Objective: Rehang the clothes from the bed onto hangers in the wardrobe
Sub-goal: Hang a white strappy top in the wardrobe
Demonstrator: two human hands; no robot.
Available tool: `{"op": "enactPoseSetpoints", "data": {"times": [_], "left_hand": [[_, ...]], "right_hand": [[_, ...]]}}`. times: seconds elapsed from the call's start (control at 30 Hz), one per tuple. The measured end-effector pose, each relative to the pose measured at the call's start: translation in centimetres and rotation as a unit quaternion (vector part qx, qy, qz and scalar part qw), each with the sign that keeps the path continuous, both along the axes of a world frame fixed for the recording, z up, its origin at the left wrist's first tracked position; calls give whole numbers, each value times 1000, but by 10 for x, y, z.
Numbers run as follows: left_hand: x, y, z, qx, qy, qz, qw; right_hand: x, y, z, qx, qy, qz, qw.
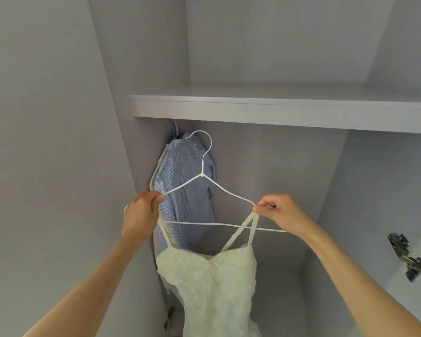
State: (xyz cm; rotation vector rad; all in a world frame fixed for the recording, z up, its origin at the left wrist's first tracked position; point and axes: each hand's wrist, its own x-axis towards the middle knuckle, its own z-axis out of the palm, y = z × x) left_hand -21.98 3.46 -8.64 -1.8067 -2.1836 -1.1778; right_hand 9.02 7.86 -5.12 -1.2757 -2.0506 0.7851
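A thin white wire hanger [229, 192] is held up inside the grey wardrobe, its hook free below the shelf. A cream lace strappy dress [212, 288] hangs from it by two narrow straps. My left hand [141, 212] pinches the hanger's left shoulder together with the left strap. My right hand [280, 210] pinches the right strap [249, 223] at the hanger's right shoulder. Behind the hanger, a blue striped shirt [180, 190] hangs in the wardrobe's left corner.
A grey shelf [277, 110] runs across the wardrobe above the hanger. The wardrobe's left wall [122, 93] stands close beside my left hand. A metal door hinge [406, 256] sits on the right side panel. Pink and blue hanger hooks [176, 128] show above the shirt.
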Motion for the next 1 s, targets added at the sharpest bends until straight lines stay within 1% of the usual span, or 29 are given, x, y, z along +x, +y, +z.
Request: {"op": "enactPoseSetpoints", "data": {"times": [0.07, 0.17, 0.23, 0.27, 0.33, 0.4, 0.47, 0.57, 0.63, 0.7, 0.83, 1.0], "left_hand": [[6, 22, -2, -3, 2, -22, 1000], [21, 51, -4, -31, -7, -66, 997], [30, 69, -2, -27, -15, -96, 995], [33, 77, 1, -9, -15, -106, 994], [36, 95, 10, 55, 9, -116, 992], [34, 114, 24, 124, 46, -111, 985], [31, 130, 45, 171, 59, -100, 978], [25, 148, 76, 212, 95, -74, 970], [22, 157, 91, 213, 140, -62, 965], [18, 168, 102, 196, 167, -57, 965], [11, 187, 116, 174, 180, -42, 967], [5, 193, 124, 212, 161, -59, 962]], "right_hand": [[6, 6, -4, -2, 15, -33, 999], [16, 19, -11, -13, 20, -82, 996], [21, 34, -20, -14, 20, -121, 992], [22, 42, -25, -15, 13, -140, 990], [20, 61, -36, -15, -12, -165, 986], [12, 82, -44, -14, -55, -176, 983], [0, 105, -49, -14, -65, -182, 981], [-18, 137, -51, -20, -45, -200, 979], [-29, 153, -47, -13, -34, -219, 975], [-42, 164, -41, -10, -4, -239, 971], [-67, 187, -28, -22, 62, -270, 961], [-97, 206, -21, -39, 138, -324, 935]]}}
